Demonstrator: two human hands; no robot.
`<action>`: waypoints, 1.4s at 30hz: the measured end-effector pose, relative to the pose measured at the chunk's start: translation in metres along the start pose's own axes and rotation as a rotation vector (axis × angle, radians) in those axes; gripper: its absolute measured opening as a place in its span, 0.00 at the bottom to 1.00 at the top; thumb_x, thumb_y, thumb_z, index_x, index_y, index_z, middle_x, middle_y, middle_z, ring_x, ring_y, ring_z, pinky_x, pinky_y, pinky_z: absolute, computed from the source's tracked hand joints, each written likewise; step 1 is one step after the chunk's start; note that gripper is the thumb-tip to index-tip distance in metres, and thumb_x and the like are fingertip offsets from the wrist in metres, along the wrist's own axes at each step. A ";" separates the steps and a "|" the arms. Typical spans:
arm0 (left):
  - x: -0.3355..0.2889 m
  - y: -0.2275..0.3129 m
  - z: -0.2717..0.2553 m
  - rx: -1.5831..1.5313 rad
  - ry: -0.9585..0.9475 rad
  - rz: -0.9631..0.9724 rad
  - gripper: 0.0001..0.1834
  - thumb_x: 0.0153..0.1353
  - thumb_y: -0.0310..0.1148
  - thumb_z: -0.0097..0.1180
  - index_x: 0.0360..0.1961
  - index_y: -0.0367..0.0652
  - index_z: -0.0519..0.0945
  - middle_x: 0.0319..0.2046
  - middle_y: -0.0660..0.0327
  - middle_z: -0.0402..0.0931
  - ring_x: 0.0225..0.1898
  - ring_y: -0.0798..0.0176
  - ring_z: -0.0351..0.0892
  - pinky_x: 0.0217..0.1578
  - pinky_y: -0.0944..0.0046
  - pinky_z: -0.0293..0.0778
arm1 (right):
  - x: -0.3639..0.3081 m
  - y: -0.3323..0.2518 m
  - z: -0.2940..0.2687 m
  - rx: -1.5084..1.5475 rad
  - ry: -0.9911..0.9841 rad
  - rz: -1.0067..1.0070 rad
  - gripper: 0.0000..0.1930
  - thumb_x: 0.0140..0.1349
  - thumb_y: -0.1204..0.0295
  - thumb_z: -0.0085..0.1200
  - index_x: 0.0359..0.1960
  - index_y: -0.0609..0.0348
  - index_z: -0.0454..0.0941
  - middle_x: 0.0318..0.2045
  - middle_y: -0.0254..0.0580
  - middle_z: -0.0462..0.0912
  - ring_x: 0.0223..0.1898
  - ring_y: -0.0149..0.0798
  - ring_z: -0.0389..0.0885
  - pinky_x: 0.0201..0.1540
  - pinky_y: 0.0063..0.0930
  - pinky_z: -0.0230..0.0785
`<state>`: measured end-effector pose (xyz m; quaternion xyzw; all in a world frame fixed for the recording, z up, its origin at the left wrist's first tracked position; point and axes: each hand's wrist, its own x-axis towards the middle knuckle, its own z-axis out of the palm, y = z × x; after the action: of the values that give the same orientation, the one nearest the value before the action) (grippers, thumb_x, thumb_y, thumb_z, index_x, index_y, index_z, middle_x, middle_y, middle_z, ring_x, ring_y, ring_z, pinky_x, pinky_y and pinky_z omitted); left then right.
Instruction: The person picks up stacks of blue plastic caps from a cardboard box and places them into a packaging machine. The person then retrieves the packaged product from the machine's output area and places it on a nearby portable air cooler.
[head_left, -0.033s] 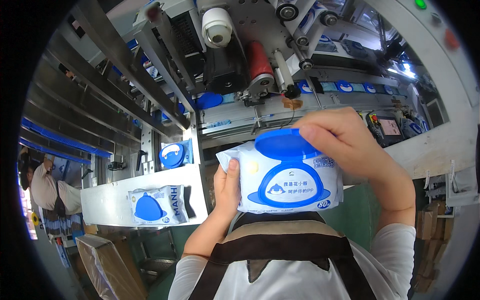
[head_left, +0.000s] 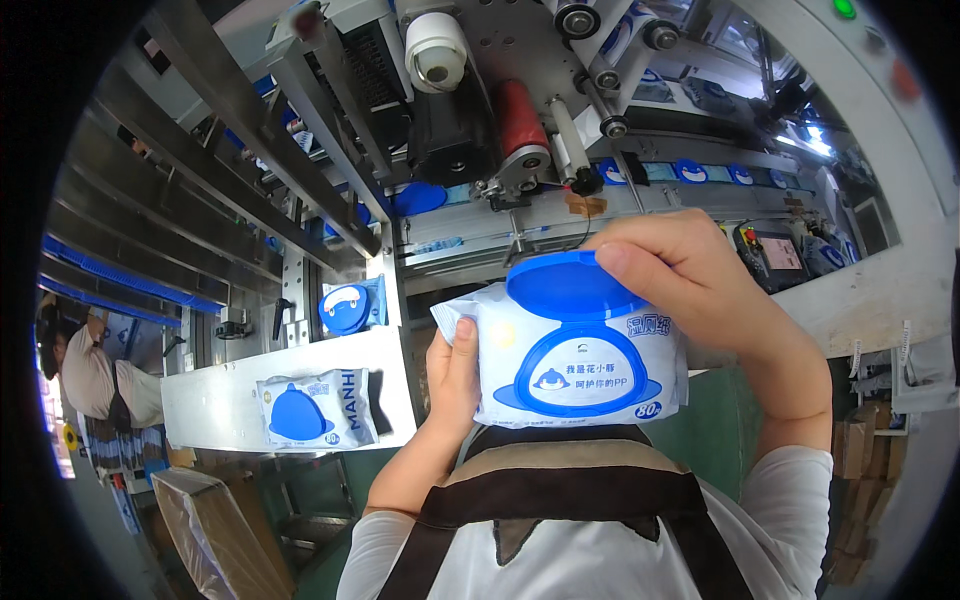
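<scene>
In front of my chest is a white and blue soft pack of wet wipes (head_left: 585, 380). Its blue flip lid (head_left: 570, 285) is raised, showing a white panel with a small printed figure inside a blue frame. My left hand (head_left: 455, 375) grips the pack's left side, thumb on the front face and the other fingers hidden behind. The fingers of my right hand (head_left: 690, 285) are closed on the right end of the lid, its thumb along the edge.
To the left, a similar wipes pack (head_left: 345, 420) with its lid down lies on a white ledge (head_left: 215, 400). Another pack (head_left: 350, 308) sits beyond it. Ahead stand machine rollers (head_left: 520, 125) and a conveyor carrying several packs (head_left: 690, 172). Another person (head_left: 95, 365) is at far left.
</scene>
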<state>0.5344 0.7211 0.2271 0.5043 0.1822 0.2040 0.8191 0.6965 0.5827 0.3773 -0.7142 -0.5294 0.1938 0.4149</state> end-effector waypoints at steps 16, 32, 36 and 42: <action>0.001 0.016 -0.019 -0.027 0.053 0.002 0.28 0.66 0.51 0.39 0.50 0.34 0.66 0.40 0.51 0.76 0.39 0.60 0.79 0.39 0.65 0.77 | 0.019 -0.014 0.020 -0.081 -0.064 -0.117 0.11 0.60 0.70 0.49 0.35 0.65 0.79 0.29 0.43 0.82 0.29 0.36 0.78 0.35 0.24 0.69; 0.079 -0.041 0.042 0.081 0.081 0.236 0.22 0.67 0.44 0.41 0.48 0.32 0.70 0.42 0.58 0.74 0.43 0.69 0.70 0.45 0.69 0.66 | -0.070 0.120 0.094 1.568 0.368 0.398 0.26 0.61 0.61 0.51 0.58 0.56 0.60 0.59 0.40 0.64 0.60 0.40 0.62 0.62 0.40 0.53; 0.114 -0.068 0.068 0.157 -0.113 0.148 0.21 0.68 0.43 0.41 0.51 0.34 0.68 0.45 0.58 0.72 0.46 0.69 0.69 0.48 0.69 0.65 | -0.042 0.141 0.069 1.655 0.738 0.442 0.26 0.61 0.59 0.51 0.59 0.52 0.60 0.58 0.39 0.65 0.60 0.41 0.62 0.62 0.43 0.54; 0.154 -0.077 0.085 0.157 -0.443 -0.098 0.09 0.66 0.34 0.45 0.43 0.43 0.63 0.55 0.55 0.64 0.50 0.62 0.71 0.46 0.64 0.70 | -0.041 0.211 0.014 1.456 1.060 0.250 0.26 0.59 0.63 0.54 0.57 0.52 0.61 0.54 0.37 0.70 0.56 0.40 0.67 0.59 0.41 0.59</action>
<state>0.7195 0.7055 0.1796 0.5894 0.0375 0.0335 0.8063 0.7969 0.5308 0.1942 -0.3233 0.0655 0.1699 0.9286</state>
